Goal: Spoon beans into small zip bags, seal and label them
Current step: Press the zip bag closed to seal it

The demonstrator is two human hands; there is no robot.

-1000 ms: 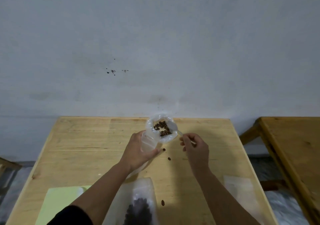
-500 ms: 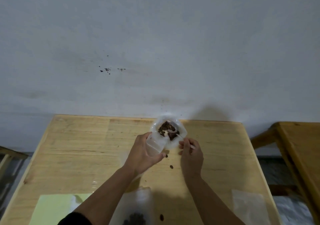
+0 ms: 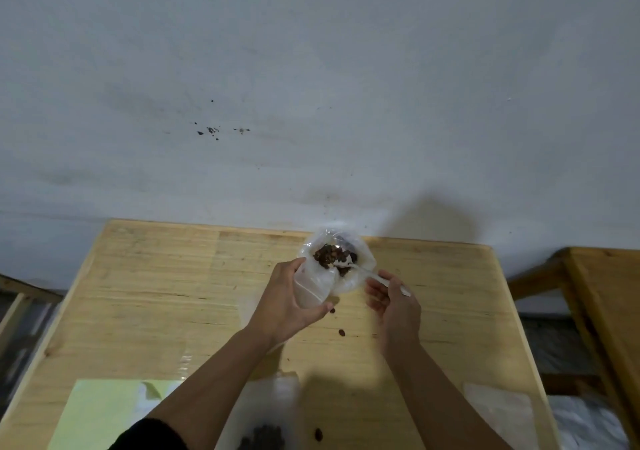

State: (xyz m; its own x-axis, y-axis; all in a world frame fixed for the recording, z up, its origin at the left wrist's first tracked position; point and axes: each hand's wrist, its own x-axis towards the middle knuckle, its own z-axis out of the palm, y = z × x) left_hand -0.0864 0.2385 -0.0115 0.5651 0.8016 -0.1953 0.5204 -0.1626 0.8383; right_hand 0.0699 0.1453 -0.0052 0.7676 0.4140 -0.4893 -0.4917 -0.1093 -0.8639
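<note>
Beans point(image 3: 333, 254) sit in open zip bag point(image 3: 320, 278) at frame centre, left hand point(image 3: 287, 305) gripping its side. Right hand point(image 3: 394, 305) pinches spoon point(image 3: 363, 271), bowl inside bag. Bean pouch point(image 3: 263, 435) at bottom edge.

A pale wooden table point(image 3: 145, 297) stands against the wall. On its near left lies a light green sheet point(image 3: 100, 415). At the near middle lies a clear bag holding dark beans point(image 3: 263, 439). An empty clear zip bag point(image 3: 498, 415) lies flat at the near right. Loose beans lie on the wood: one near the centre point(image 3: 342, 332) and one at the near edge point(image 3: 318, 434).
</note>
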